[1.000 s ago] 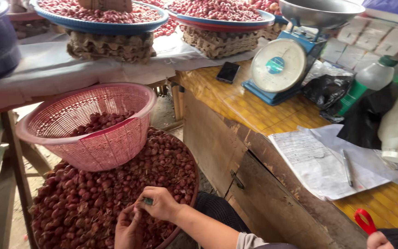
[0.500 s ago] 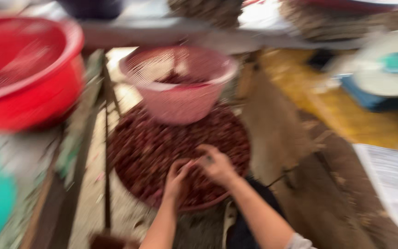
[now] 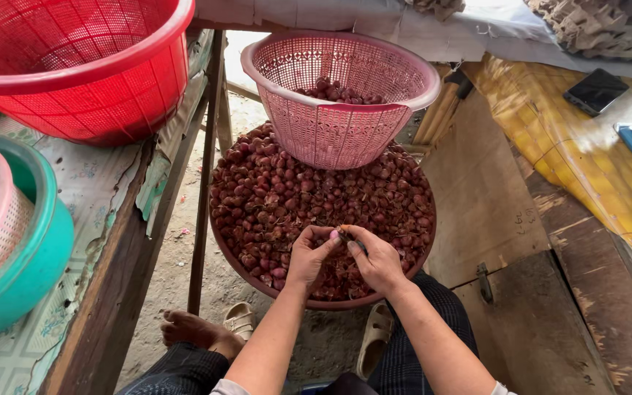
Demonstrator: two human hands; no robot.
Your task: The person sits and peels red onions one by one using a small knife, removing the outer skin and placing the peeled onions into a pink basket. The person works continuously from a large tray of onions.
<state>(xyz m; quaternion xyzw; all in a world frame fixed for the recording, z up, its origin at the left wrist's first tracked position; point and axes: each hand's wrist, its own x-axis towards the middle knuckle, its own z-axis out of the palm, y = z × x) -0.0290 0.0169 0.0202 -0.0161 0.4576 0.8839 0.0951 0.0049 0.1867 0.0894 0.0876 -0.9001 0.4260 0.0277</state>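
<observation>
While both hands meet over the near side of a big round tray (image 3: 222, 241) full of small red shallots (image 3: 272, 197), the left hand (image 3: 309, 257) and the right hand (image 3: 374, 260) pinch one shallot (image 3: 343, 234) between them. The fingers of each hand are closed around this one shallot, thumbs and fingertips touching it, just above the heap. A pink basket (image 3: 330, 135) stands on the far part of the heap and holds a few more shallots inside. On the left, a wooden tabletop (image 3: 111, 219) carries a red basket (image 3: 89, 80) and a green bowl (image 3: 34, 271) with another pink basket set inside. A dark phone (image 3: 595, 91) lies on the yellow surface at the right. Below the tray, a bare foot (image 3: 192, 330) and pale sandals (image 3: 374, 338) rest on the sandy ground.
</observation>
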